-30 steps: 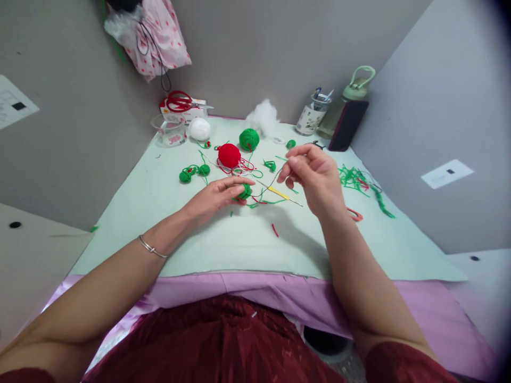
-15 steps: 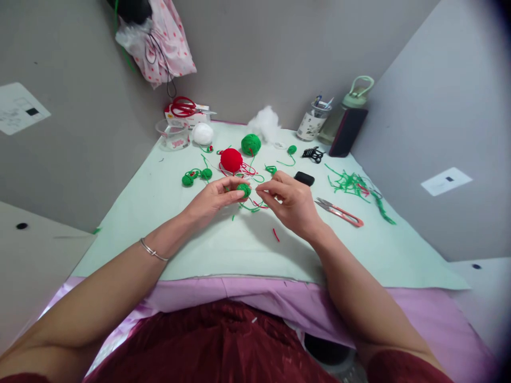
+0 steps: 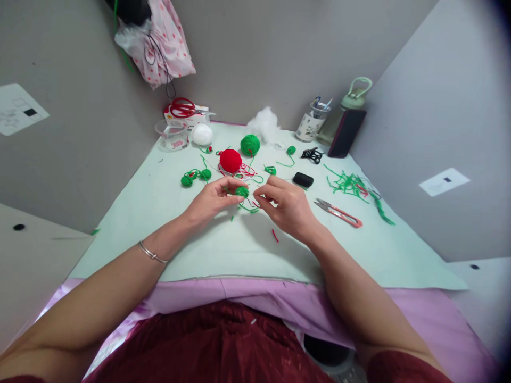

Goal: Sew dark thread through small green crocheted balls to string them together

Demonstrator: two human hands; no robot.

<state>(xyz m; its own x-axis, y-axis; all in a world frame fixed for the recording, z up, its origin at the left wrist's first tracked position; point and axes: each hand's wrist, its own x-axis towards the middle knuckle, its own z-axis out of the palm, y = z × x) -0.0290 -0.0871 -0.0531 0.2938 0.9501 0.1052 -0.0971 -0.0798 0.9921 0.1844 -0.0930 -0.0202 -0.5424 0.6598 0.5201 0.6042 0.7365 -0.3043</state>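
Between the thumb and fingers of my left hand [image 3: 214, 199] sits a small green crocheted ball [image 3: 241, 192]. Just right of it, my right hand [image 3: 286, 205] is closed in a pinch, its fingertips a short gap from the ball. What the pinch holds is too small to make out. Bits of green and red yarn lie beneath the hands. Beyond them rest a red yarn ball [image 3: 230, 160] and a green yarn ball [image 3: 250, 145]. Two small green crocheted balls joined by yarn [image 3: 186, 181] lie left of my left hand.
Orange thread snips [image 3: 339, 213] and green yarn scraps [image 3: 348, 184] lie to the right, near a black case [image 3: 303, 180]. A white yarn ball [image 3: 202, 135], plastic cup [image 3: 172, 139], red-handled scissors [image 3: 182, 108], stuffing [image 3: 263, 124], pen cup [image 3: 311, 125] and bottle [image 3: 335, 125] line the back.
My right hand has moved slightly left and down, closer to the green ball. The ball has turned or tilted a little in my left hand.
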